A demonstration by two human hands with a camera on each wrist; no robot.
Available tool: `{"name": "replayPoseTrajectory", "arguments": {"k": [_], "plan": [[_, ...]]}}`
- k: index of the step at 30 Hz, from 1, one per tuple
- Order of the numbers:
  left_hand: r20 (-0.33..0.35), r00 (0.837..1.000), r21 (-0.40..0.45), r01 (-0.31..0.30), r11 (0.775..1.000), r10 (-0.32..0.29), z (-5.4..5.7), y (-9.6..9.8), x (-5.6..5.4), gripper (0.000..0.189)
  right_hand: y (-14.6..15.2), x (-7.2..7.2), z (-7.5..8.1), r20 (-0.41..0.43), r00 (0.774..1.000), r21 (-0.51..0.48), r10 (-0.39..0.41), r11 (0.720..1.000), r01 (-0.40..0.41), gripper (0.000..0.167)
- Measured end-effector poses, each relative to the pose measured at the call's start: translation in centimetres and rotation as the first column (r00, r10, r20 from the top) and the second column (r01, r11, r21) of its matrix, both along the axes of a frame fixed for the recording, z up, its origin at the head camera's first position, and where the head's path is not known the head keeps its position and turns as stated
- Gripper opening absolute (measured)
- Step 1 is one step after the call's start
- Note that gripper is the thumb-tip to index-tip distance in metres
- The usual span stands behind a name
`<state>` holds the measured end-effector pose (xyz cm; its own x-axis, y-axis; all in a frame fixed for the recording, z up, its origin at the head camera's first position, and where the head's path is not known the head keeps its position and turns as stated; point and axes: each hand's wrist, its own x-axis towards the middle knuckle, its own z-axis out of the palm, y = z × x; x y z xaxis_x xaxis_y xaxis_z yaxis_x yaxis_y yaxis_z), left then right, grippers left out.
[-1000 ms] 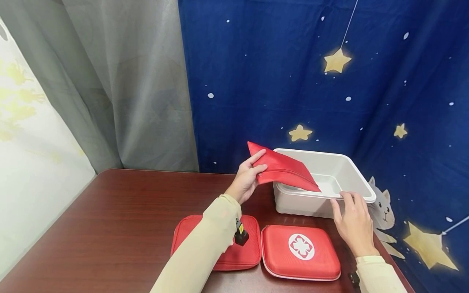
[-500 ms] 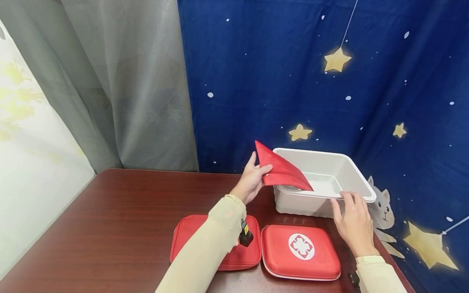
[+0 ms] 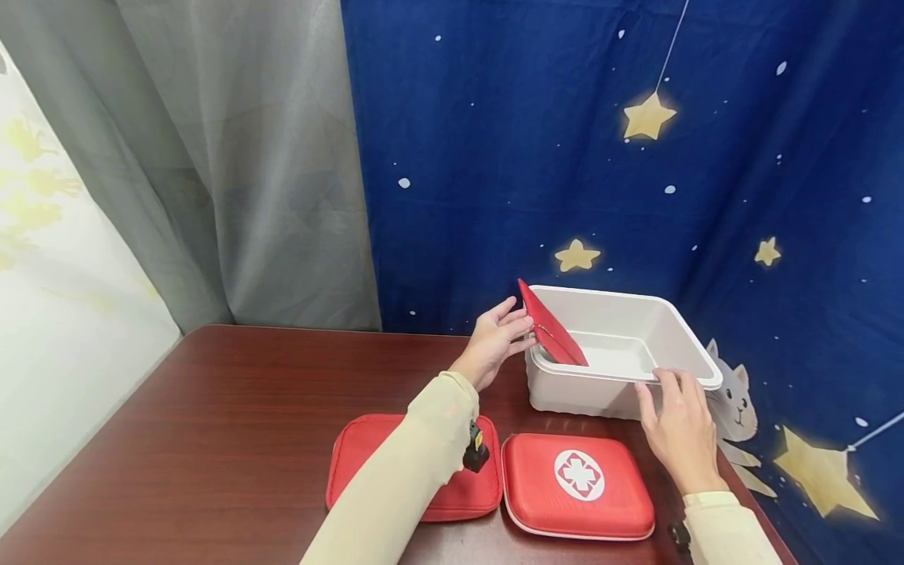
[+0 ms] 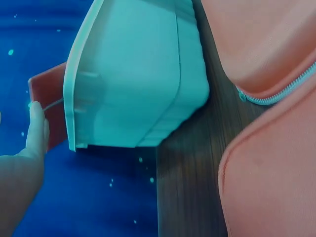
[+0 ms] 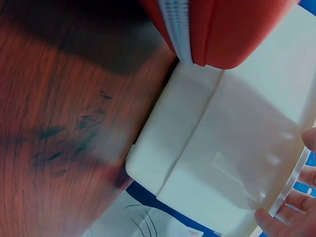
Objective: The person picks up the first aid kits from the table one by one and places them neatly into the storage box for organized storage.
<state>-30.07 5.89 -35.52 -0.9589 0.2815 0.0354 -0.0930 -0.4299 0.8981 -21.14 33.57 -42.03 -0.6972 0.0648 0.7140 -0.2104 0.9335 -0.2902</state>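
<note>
In the head view a flat red zippered pouch [image 3: 555,333] leans steeply inside the left end of a white plastic bin [image 3: 593,394], its upper corner above the rim. My left hand [image 3: 494,341] is beside that end, with fingers extended and touching the pouch. The left wrist view shows a straight finger against the pouch [image 4: 53,94] beyond the bin's rim. At the bin's front right, my right hand [image 3: 681,428] holds the rim, fingers over the edge and thumb on the outer wall. The right wrist view shows these fingers [image 5: 296,200] at the rim.
Before the bin lies a red hard case [image 3: 614,502] with a white cross emblem. Left of it is another red zippered case [image 3: 360,451], partly behind my left forearm. Both rest on the brown wooden table [image 3: 233,439]. A blue star-patterned curtain [image 3: 480,157] hangs behind.
My left hand has moved right, and the pouch has gone farther into the bin and tilted steeper. The left fingers have let go of their grip and straightened. The right hand stays put.
</note>
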Motion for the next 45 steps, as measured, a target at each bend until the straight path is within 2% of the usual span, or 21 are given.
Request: {"name": "replayPoseTrajectory", "arguments": {"k": [13,26,31,39,45], "plan": [[-0.035,0.997,-0.043,-0.07,0.997,0.069,-1.4,-4.7,-0.5,0.057,0.0,0.1,0.0,0.008,1.0,-0.004,-0.005,1.0,0.005,0.034],[-0.055,0.994,-0.119,-0.098,0.988,0.092,-2.2,-8.9,0.0,0.055,-0.1,0.3,-0.1,0.025,1.0,-0.012,-0.009,1.0,0.009,0.035],[-0.049,0.992,-0.166,-0.124,0.978,0.117,-2.6,-10.3,0.2,0.051,-0.1,0.3,-0.1,0.021,1.0,-0.012,-0.007,1.0,0.007,0.035],[-0.041,0.993,-0.285,-0.117,0.951,0.11,-3.1,-12.3,0.4,0.046,-0.2,0.5,-0.1,0.025,1.0,-0.015,-0.007,1.0,0.008,0.036],[-0.005,0.988,-0.302,-0.146,0.942,0.152,-3.9,-13.8,0.4,0.045,-0.2,0.4,0.0,0.026,1.0,-0.012,-0.006,1.0,0.006,0.036]]}}
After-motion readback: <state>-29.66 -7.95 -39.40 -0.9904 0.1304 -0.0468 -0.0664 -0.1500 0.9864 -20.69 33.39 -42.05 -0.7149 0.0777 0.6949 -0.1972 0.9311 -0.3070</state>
